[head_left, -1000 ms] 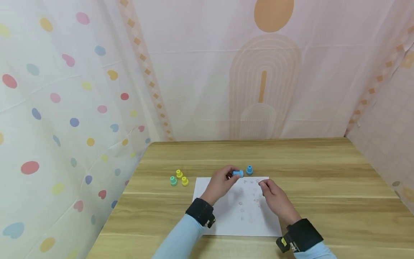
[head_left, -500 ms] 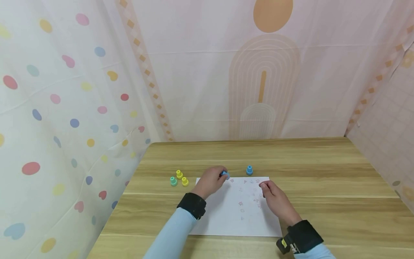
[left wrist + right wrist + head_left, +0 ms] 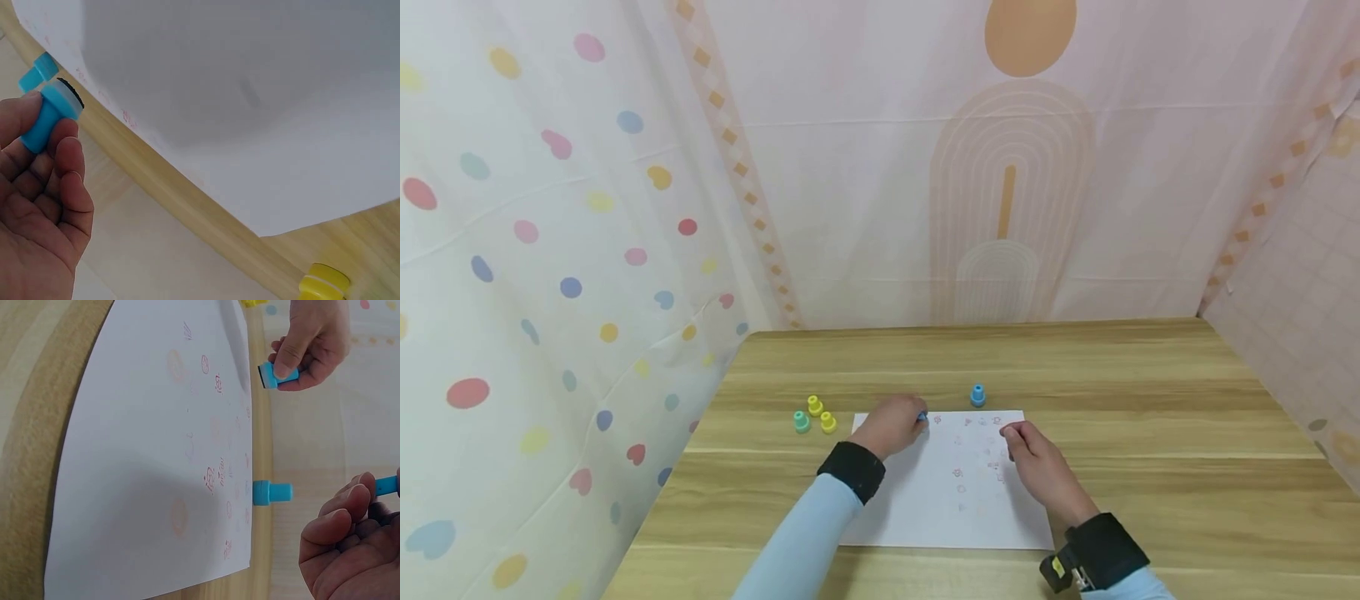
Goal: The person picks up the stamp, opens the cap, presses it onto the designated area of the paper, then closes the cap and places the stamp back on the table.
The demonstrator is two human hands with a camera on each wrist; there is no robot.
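Note:
My left hand [image 3: 904, 423] pinches a small blue stamp [image 3: 921, 414] just above the far left corner of the white paper [image 3: 925, 508]. In the left wrist view the blue stamp [image 3: 50, 115] sits between thumb and fingers, its dark face turned to the paper [image 3: 250, 94]. A second blue stamp [image 3: 977, 395] stands upright just beyond the paper's far edge. My right hand [image 3: 1011, 433] rests on the paper's right part with fingers curled. In the right wrist view it holds a small blue piece [image 3: 387, 485], mostly hidden. Faint red stamp marks [image 3: 212, 478] dot the paper.
Two yellow stamps [image 3: 815, 405] and a green stamp [image 3: 802, 421] stand on the wooden table [image 3: 1150, 400] left of the paper. Patterned curtains close in the table at the left, back and right.
My left hand has carried the blue stamp leftward and down, from beside the standing blue stamp to the paper's far left corner. The right hand has stayed put.

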